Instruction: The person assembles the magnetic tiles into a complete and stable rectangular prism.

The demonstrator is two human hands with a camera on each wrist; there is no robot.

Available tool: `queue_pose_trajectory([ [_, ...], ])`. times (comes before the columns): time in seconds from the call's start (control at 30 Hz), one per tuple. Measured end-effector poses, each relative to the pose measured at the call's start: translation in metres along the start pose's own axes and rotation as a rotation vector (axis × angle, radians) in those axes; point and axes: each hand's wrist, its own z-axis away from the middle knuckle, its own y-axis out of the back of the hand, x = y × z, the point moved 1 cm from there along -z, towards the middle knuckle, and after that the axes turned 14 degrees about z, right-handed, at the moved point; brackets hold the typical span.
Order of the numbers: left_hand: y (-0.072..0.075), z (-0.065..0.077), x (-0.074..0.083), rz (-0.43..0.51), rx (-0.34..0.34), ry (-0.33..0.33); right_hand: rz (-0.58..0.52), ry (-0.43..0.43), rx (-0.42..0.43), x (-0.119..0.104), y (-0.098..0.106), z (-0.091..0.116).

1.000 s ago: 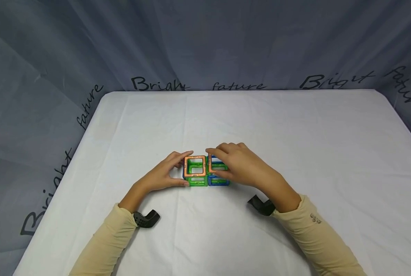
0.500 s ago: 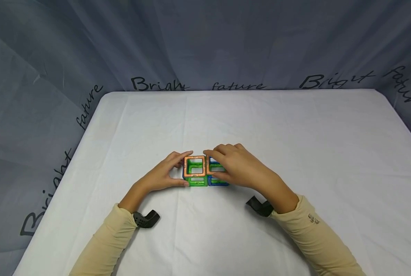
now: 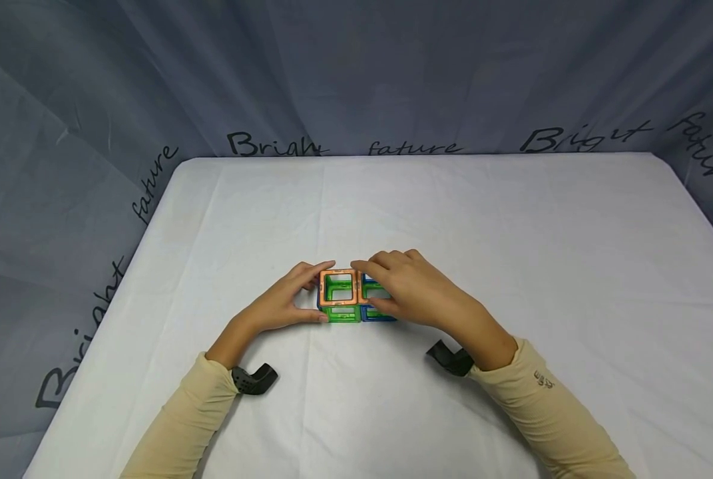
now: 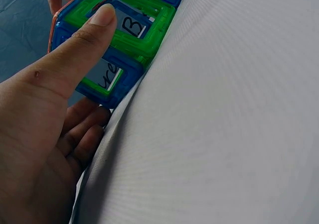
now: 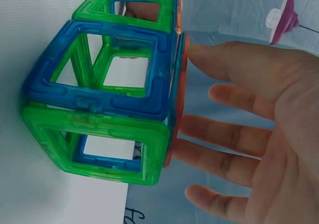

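Two joined cubes of see-through green and blue magnetic tiles stand side by side on the white cloth. An orange square magnetic tile [image 3: 322,287] tops the left cube. My left hand [image 3: 281,301] grips that cube, its thumb [image 4: 82,42] against a green front tile [image 4: 155,44]. Over the right cube, my right hand [image 3: 419,287] holds a second orange square tile [image 5: 183,92] by its edges. This tile lies against the cube's top, beside the first orange one. In the right wrist view the right cube shows a blue side tile [image 5: 99,98] and a green one [image 5: 99,119].
White cloth [image 3: 482,213] covers the table around the cubes. Grey curtains [image 3: 356,73] with black handwriting hang behind and at the sides. Each wrist carries a black camera mount, one on the left [image 3: 255,380] and one on the right [image 3: 451,358].
My right hand has shifted slightly left with its orange tile, which now sits right up against the left orange tile. My left hand stays in place.
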Motion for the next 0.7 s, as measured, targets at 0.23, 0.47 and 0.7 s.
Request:
queue_pose_trajectory([
  [0.23,0.0002,-0.0004,-0.0003,0.009,0.002,0.0,-0.004,0.0,0.003,0.0013,-0.0005,0.0],
  [0.47,0.0003,-0.0003,-0.0006,0.012,0.0,-0.002,-0.025,-0.002,-0.024,0.001,-0.0013,-0.0007],
  [0.7,0.0004,0.0,0.0005,0.008,-0.002,-0.001,-0.023,0.0,-0.035,0.002,-0.0024,-0.0012],
])
